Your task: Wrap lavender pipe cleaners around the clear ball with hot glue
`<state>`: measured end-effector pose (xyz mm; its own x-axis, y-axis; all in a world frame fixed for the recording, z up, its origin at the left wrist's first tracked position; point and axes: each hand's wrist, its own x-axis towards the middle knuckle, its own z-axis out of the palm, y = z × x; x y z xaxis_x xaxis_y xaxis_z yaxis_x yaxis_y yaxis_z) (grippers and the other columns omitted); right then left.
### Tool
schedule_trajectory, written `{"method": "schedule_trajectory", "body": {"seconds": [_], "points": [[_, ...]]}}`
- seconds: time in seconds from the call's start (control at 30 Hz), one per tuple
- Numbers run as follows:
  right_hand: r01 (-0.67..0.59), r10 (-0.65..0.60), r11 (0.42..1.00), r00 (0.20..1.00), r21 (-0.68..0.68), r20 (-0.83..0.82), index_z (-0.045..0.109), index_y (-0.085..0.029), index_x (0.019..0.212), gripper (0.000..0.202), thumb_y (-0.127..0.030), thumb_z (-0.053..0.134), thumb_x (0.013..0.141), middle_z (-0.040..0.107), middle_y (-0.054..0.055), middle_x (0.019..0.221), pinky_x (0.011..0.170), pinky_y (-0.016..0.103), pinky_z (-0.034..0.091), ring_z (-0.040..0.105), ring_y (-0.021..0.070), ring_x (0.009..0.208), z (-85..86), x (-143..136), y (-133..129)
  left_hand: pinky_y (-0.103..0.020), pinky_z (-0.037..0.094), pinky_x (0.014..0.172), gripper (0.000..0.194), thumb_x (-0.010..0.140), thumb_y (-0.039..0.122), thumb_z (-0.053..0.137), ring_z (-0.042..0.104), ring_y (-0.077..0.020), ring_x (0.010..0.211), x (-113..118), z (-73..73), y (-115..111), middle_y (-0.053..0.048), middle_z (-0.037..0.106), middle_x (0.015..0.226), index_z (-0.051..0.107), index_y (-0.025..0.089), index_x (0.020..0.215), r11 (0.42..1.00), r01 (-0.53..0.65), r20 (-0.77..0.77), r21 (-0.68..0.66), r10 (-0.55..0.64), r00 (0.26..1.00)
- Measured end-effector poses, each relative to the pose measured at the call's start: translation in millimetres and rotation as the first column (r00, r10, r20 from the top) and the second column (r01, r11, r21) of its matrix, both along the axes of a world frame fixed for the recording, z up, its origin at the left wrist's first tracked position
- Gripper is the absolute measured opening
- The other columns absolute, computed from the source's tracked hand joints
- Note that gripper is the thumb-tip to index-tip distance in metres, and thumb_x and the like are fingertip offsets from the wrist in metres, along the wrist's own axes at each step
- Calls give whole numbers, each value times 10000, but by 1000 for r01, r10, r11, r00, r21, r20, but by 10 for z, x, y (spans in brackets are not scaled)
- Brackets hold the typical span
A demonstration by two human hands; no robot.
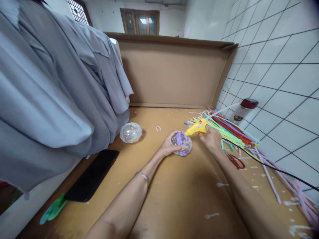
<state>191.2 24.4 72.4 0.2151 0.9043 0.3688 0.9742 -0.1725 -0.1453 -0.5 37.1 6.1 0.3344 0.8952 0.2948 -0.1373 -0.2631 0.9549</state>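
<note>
My left hand point(168, 144) is closed around a clear ball point(188, 146) with coloured specks, just above or on the table; I cannot tell which. Purple fuzzy strips point(178, 138) run across the ball's near side. A yellow hot glue gun point(196, 127) is gripped in my right hand point(211, 136), its nozzle pointing left and down at the purple strips near the ball's top. Whether the nozzle touches them is too small to see. A second clear ball point(131, 132) sits to the left, and a small pale U-shaped piece point(159, 128) lies between the two balls.
Several coloured pipe cleaners point(231, 129) are heaped at the right, near red-handled scissors point(236, 162) and a red-lidded bottle point(245, 111). A black cord point(271, 167) trails along the right. A black phone point(93, 176) lies left, beside hanging grey cloth point(74, 83). Cardboard point(171, 73) stands behind.
</note>
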Motion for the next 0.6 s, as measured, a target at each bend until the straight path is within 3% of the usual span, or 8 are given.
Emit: {"method": "schedule_trajectory", "body": {"seconds": [0.33,0.6], "points": [[19,-19,1000,1000,24,-15,637,-165,1016,292,-364,554,819,695,118,857,582,289,319,630,252,796,-27,8,7,-336,462,942,829,425,425,894,614,-224,1009,11,-59,34,-82,624,1125,540,163,1127,1000,5,21,-18,-4,1000],[24,-24,1000,1000,3,6,633,-166,996,283,-374,545,824,694,117,870,577,286,306,627,254,810,-43,24,29,-332,471,926,785,442,377,889,611,-218,992,8,-21,12,-77,622,1100,534,156,1107,1000,5,23,7,-5,1000]]}}
